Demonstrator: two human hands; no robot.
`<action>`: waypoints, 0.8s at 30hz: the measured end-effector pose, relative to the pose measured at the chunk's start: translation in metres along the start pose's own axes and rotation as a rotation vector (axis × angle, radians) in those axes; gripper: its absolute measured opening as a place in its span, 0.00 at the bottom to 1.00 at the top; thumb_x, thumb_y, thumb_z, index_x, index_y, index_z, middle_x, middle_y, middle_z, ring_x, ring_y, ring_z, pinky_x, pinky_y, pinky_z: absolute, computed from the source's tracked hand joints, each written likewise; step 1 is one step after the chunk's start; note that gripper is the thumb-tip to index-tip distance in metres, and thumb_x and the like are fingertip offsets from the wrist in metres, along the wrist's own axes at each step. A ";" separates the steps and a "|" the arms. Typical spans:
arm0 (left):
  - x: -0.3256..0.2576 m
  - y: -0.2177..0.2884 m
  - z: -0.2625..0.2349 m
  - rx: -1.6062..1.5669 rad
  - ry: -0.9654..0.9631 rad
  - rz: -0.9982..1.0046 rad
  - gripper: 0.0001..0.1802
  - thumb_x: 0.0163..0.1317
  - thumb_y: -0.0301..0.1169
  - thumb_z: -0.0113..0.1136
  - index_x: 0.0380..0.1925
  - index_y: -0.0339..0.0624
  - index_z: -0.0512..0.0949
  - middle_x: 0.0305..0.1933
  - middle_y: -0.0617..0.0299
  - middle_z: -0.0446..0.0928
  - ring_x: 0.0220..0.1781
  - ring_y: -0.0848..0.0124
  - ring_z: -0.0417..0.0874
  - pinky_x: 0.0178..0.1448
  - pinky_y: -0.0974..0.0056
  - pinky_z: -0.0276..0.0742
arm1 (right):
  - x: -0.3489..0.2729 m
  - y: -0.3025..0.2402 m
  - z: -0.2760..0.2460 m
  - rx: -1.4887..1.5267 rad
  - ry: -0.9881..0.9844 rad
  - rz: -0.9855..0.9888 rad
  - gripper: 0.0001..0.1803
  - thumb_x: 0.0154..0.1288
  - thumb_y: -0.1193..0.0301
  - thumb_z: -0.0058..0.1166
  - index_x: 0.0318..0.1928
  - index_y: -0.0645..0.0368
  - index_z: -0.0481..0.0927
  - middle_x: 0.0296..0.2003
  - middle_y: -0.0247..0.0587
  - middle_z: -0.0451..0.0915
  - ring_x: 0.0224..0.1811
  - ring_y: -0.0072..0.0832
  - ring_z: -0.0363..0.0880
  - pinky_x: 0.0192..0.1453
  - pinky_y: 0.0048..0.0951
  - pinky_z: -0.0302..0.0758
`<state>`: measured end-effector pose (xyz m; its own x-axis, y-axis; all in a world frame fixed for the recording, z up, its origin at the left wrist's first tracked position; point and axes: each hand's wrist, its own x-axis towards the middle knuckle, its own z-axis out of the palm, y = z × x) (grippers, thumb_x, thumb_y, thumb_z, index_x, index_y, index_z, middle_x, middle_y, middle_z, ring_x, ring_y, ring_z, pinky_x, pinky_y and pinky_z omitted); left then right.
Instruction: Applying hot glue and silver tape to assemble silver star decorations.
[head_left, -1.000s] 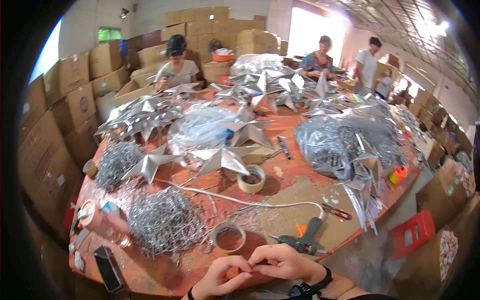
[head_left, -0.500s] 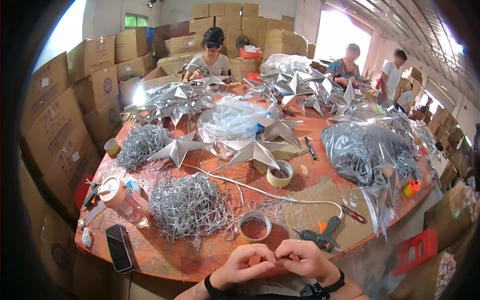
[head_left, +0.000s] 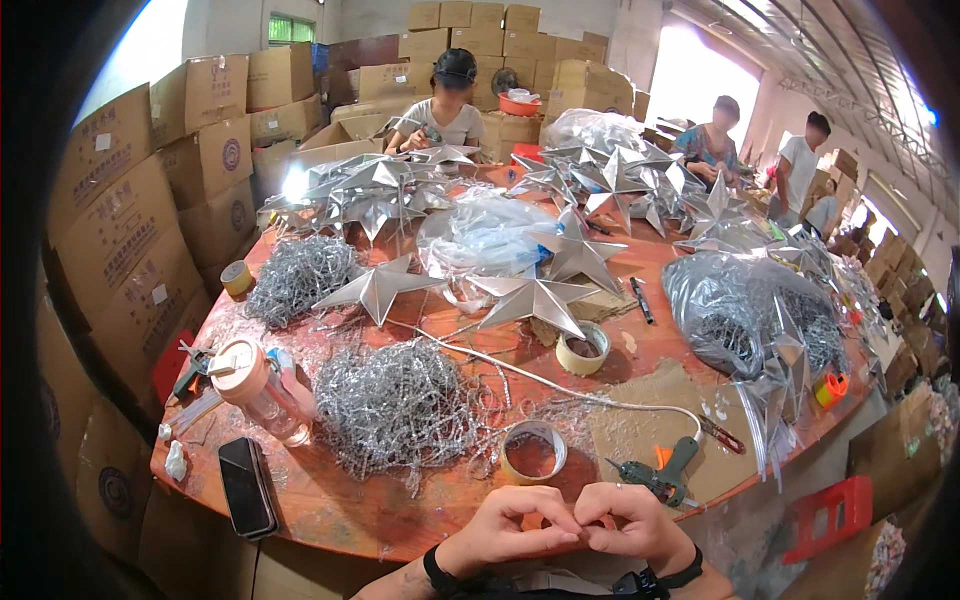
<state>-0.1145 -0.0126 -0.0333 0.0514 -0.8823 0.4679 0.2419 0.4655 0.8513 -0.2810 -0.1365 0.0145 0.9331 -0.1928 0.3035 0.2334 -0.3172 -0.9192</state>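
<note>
My left hand (head_left: 505, 528) and my right hand (head_left: 632, 520) meet at the near edge of the round wooden table (head_left: 330, 510). Their fingertips press together between them, and whatever is pinched there is too small to make out. Both wrists carry dark bands. Just beyond the hands lies a roll of clear tape (head_left: 533, 450). A green glue gun (head_left: 655, 478) lies to its right, with a white cord running off across the table. A pile of silver tinsel (head_left: 395, 400) sits to the left of the tape.
A black phone (head_left: 247, 487) and a plastic bottle (head_left: 255, 385) are at the near left. Silver foil stars (head_left: 535, 297), a second tape roll (head_left: 583, 350) and a bag of tinsel (head_left: 750, 320) fill the middle. Stacked cardboard boxes (head_left: 120, 220) line the left. Three people work at the far side.
The view has shifted a little, so the table sits further right and lower. My hands stay joined at the near edge, fingers still working against each other.
</note>
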 end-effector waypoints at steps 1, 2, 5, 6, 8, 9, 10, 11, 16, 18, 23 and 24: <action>0.000 0.001 0.000 -0.008 -0.018 -0.001 0.04 0.59 0.23 0.65 0.35 0.37 0.84 0.35 0.59 0.82 0.39 0.71 0.81 0.45 0.67 0.73 | 0.000 0.001 -0.001 0.000 -0.010 -0.025 0.07 0.56 0.81 0.60 0.37 0.64 0.79 0.32 0.39 0.78 0.33 0.29 0.77 0.37 0.27 0.72; 0.000 0.001 -0.001 -0.016 -0.034 -0.004 0.04 0.59 0.23 0.66 0.35 0.37 0.84 0.36 0.59 0.82 0.39 0.71 0.80 0.45 0.67 0.73 | 0.000 0.002 -0.001 0.002 -0.021 -0.049 0.07 0.56 0.81 0.61 0.37 0.64 0.79 0.32 0.39 0.78 0.33 0.29 0.77 0.37 0.27 0.72; 0.001 0.002 -0.002 -0.056 -0.094 -0.020 0.04 0.60 0.24 0.65 0.35 0.37 0.83 0.36 0.59 0.81 0.41 0.71 0.81 0.46 0.67 0.73 | 0.001 -0.003 0.000 0.005 -0.040 -0.070 0.07 0.56 0.80 0.61 0.36 0.63 0.79 0.31 0.38 0.78 0.32 0.29 0.76 0.36 0.27 0.72; 0.001 0.002 -0.002 -0.073 -0.100 -0.018 0.04 0.60 0.24 0.65 0.35 0.37 0.83 0.36 0.59 0.81 0.41 0.71 0.81 0.47 0.67 0.73 | 0.001 -0.004 0.000 -0.006 -0.046 -0.069 0.07 0.56 0.80 0.61 0.36 0.63 0.79 0.31 0.38 0.78 0.32 0.29 0.76 0.36 0.27 0.72; 0.001 0.000 -0.003 -0.105 -0.114 -0.014 0.04 0.60 0.24 0.65 0.35 0.37 0.83 0.36 0.59 0.81 0.41 0.71 0.81 0.47 0.67 0.73 | 0.002 -0.005 0.000 -0.029 -0.059 -0.069 0.06 0.56 0.80 0.61 0.36 0.63 0.79 0.31 0.38 0.77 0.32 0.29 0.77 0.35 0.27 0.72; 0.001 -0.001 -0.003 -0.098 -0.121 -0.017 0.04 0.61 0.24 0.65 0.35 0.37 0.83 0.36 0.59 0.81 0.41 0.71 0.81 0.47 0.67 0.73 | 0.002 -0.005 -0.001 -0.049 -0.065 -0.078 0.06 0.56 0.80 0.61 0.36 0.63 0.79 0.30 0.38 0.77 0.32 0.30 0.76 0.35 0.27 0.72; 0.002 -0.002 -0.004 -0.090 -0.128 -0.020 0.04 0.61 0.24 0.65 0.35 0.37 0.83 0.36 0.59 0.81 0.41 0.71 0.81 0.47 0.67 0.73 | 0.003 -0.005 -0.003 -0.068 -0.071 -0.088 0.06 0.56 0.80 0.61 0.36 0.63 0.79 0.30 0.38 0.77 0.31 0.30 0.76 0.35 0.27 0.72; 0.002 -0.001 -0.004 -0.079 -0.135 -0.022 0.04 0.61 0.24 0.64 0.35 0.37 0.83 0.37 0.59 0.81 0.41 0.71 0.81 0.48 0.67 0.73 | 0.004 -0.006 -0.004 -0.088 -0.079 -0.101 0.06 0.56 0.80 0.61 0.36 0.63 0.79 0.30 0.38 0.77 0.31 0.30 0.76 0.35 0.27 0.72; 0.001 -0.002 -0.004 -0.125 -0.063 -0.057 0.04 0.61 0.24 0.64 0.35 0.36 0.83 0.36 0.61 0.80 0.40 0.73 0.79 0.47 0.68 0.72 | 0.013 -0.010 -0.009 -0.135 -0.100 -0.084 0.06 0.58 0.79 0.61 0.37 0.62 0.80 0.30 0.37 0.77 0.31 0.29 0.76 0.33 0.27 0.71; 0.001 -0.003 -0.005 -0.127 -0.045 -0.067 0.03 0.61 0.24 0.64 0.34 0.36 0.83 0.35 0.62 0.80 0.39 0.74 0.78 0.46 0.68 0.71 | 0.015 -0.009 -0.013 -0.140 -0.111 -0.086 0.06 0.59 0.79 0.61 0.37 0.61 0.80 0.30 0.37 0.77 0.30 0.28 0.76 0.32 0.26 0.71; 0.003 -0.002 -0.005 -0.099 -0.055 -0.039 0.03 0.61 0.23 0.64 0.33 0.35 0.82 0.35 0.61 0.79 0.39 0.73 0.78 0.46 0.68 0.70 | 0.018 -0.001 -0.017 -0.110 -0.158 -0.084 0.06 0.59 0.79 0.61 0.38 0.60 0.80 0.31 0.36 0.77 0.30 0.28 0.76 0.31 0.26 0.70; 0.002 -0.003 -0.005 -0.113 -0.056 -0.049 0.03 0.60 0.23 0.64 0.33 0.35 0.82 0.35 0.61 0.79 0.39 0.73 0.78 0.46 0.68 0.70 | 0.017 0.002 -0.016 -0.094 -0.155 -0.095 0.06 0.59 0.78 0.61 0.38 0.60 0.80 0.30 0.37 0.77 0.30 0.28 0.76 0.31 0.26 0.70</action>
<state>-0.1104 -0.0164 -0.0364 -0.0168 -0.8973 0.4412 0.3506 0.4079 0.8430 -0.2689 -0.1555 0.0221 0.9408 -0.0155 0.3386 0.3024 -0.4134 -0.8589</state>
